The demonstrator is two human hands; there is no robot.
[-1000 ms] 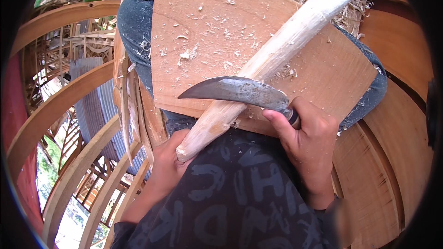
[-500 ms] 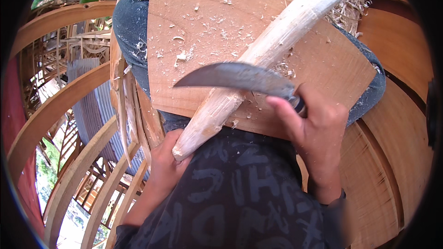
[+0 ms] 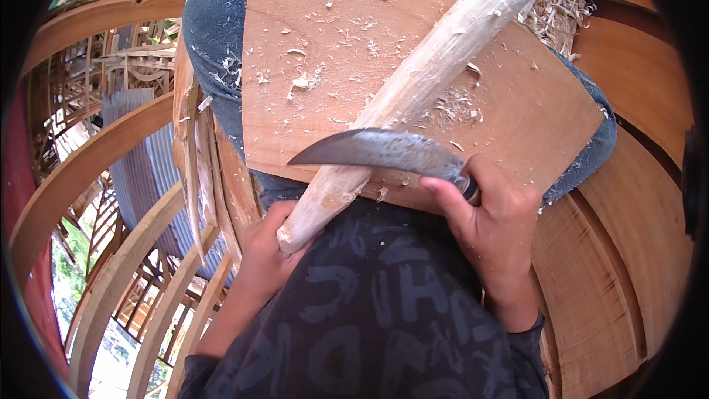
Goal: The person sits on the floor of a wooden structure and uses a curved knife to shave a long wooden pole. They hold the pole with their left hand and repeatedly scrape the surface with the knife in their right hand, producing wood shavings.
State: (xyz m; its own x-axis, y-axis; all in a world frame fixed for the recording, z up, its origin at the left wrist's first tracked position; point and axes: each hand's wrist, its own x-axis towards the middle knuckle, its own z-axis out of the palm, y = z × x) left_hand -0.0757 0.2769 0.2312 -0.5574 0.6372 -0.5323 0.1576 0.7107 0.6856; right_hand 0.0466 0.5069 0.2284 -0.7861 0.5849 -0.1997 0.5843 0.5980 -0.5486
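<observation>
A pale, peeled wooden pole (image 3: pixel 436 59) runs slantwise from the far right down to my lap. My left hand (image 3: pixel 267 250) is wrapped round its near end. In my right hand (image 3: pixel 496 225) is a knife by its dark handle, with the thumb near the base of the blade. The broad curved knife blade (image 3: pixel 384 149) lies across the pole's near part, its tip pointing left. Under the pole, a flat wooden board (image 3: pixel 317 52) rests over my legs, scattered with small shavings (image 3: pixel 303 83).
Heaped wood shavings (image 3: pixel 565 11) lie beyond the board at the far right. Curved wooden ribs (image 3: pixel 103 199) stand on the left, beside rough wood strips (image 3: pixel 196 170) and a corrugated sheet (image 3: pixel 144 170). Wooden planks (image 3: pixel 591 273) are on the right.
The knife and my right hand have come nearer and a little left along the pole. A curled shaving now shows beside the pole. My left hand keeps its grip.
</observation>
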